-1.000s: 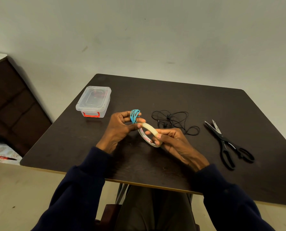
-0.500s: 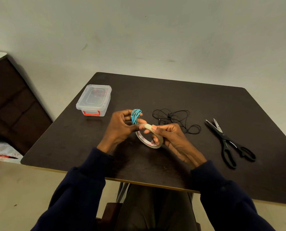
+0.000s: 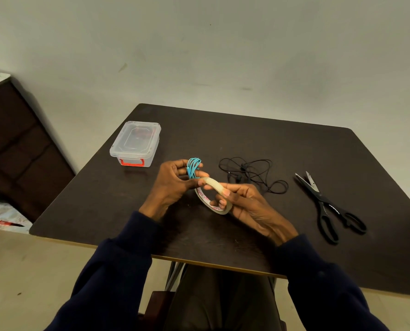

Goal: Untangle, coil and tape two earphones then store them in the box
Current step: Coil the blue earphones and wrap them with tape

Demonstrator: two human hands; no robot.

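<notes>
Above the dark worktop (image 3: 247,130), a coiled turquoise earphone cable (image 3: 193,167) is gripped by the left hand (image 3: 173,185), a translucent tape roll (image 3: 213,195) pinched by the right hand (image 3: 244,204).

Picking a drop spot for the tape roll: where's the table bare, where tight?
Bare: near-left table, from the box to the left hand gripping blue earphone; far strip behind black earphone and scissors. Tight: centre, between right hand with tape roll and black earphone.
</notes>
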